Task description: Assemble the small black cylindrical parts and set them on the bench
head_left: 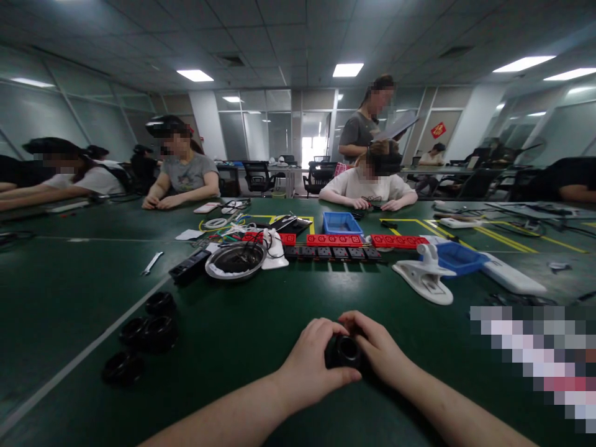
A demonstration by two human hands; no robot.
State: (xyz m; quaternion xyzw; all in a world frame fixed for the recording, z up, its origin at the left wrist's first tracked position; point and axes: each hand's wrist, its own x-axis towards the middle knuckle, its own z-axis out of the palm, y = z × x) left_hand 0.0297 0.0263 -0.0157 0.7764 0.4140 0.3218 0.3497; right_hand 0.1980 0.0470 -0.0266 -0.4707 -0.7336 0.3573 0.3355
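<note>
Near the table's front, my left hand (313,357) is wrapped round a black ring-shaped part (347,352) with a round hole in its middle. Its thumb lies along the near side and its fingers over the top. From the right, my right hand (377,340) closes on the same part, with bent fingers at its far edge; some fingertips are hidden behind it. Off to the left lie several similar black ring-shaped parts (159,332), some touching one another.
Across the green table stand a metal bowl (215,273), a black power strip (335,253), red socket strips (333,240), a white clip base (426,280) and a blue tray (459,268). A wrench (151,263) lies left. Co-workers sit opposite; one person stands behind.
</note>
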